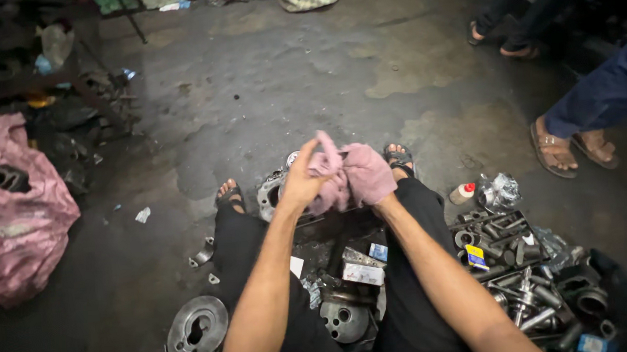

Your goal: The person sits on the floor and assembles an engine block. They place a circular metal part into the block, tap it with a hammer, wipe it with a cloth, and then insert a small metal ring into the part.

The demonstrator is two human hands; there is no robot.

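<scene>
- A crumpled, faded pink cloth rag (343, 177) is held up between both hands, above the person's knees and over a round grey metal engine casing (270, 194) that lies on the floor by the feet.
- The left hand (300, 180) is closed on the near side of the rag, its thumb pointing up and a loose corner of cloth standing above the fingers.
- The right hand (368, 173) is almost wholly wrapped in the rag, so only its draped shape shows; it seems curled round the cloth, but the fingers themselves are hidden.
- The rag looks soft, light and limp: it will fold and bunch wherever it is pinched, will not slip easily, and cannot break. A bunched handful in the middle, as here, looks the surest place to hold it; a corner alone would let the rest hang.
- Between the person's legs, which are in black trousers, lie a small white-and-blue cardboard box (363, 273) and a grey metal cover plate with holes (344, 319).
- Left of the left knee rests a round dark steel disc with cut-outs (196, 333).
- To the right sits a heap of grimy metal sockets, tubes and tools (515, 272), with a small white bottle with a red cap (463, 193) just beyond it.
- A large pink plastic sack (11, 212) slumps at the far left on the stained concrete floor (284, 75).
- Other people's sandalled feet (569, 147) stand at the upper right, well apart from the hands.
</scene>
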